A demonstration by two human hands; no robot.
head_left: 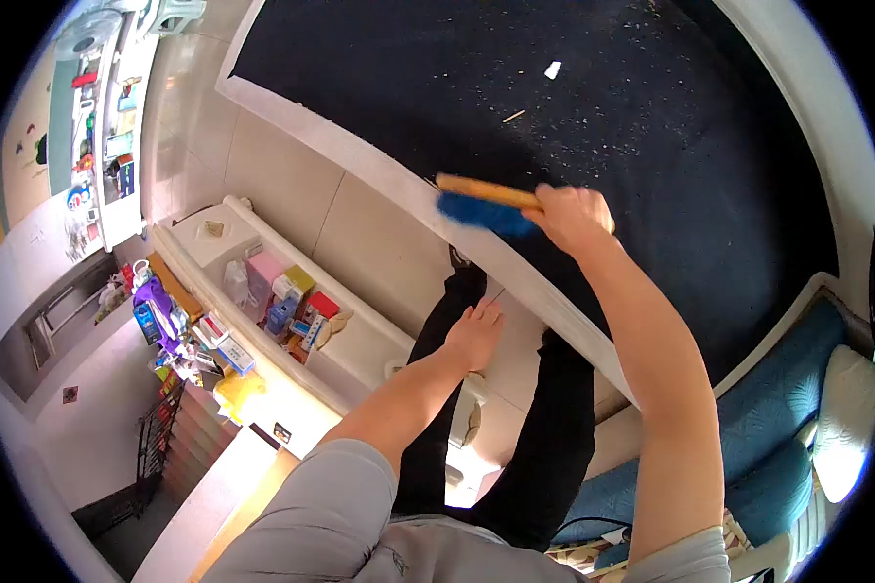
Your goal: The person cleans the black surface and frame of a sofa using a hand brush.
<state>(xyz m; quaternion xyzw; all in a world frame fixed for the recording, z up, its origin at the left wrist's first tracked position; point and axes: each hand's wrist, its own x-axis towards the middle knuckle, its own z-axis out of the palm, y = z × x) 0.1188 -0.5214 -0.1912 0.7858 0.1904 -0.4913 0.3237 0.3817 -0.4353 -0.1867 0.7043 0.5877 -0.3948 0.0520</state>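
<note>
- Now my right hand is gripping one end of a brush, fingers curling around its wooden handle, beside the white rim of a black sheet.
- Its blue bristles are facing the rim and overlapping the inner edge from my viewpoint; they are blurring, so I cannot tell whether they are touching it.
- My left hand is hovering outside the rim, above my black-trousered leg, its fingers extending loosely toward the rim; I cannot tell whether the palm is resting on the leg.
- Inside the rim, pale crumbs are lying scattered over the black sheet, and a thin stick and a white scrap are lying farther in than the brush.
- Outside the rim, across the floor tiles, a drawer is holding small boxes.
- Also outside the rim, past my right forearm, a white pillow and a blue cushion are sitting close together.
</note>
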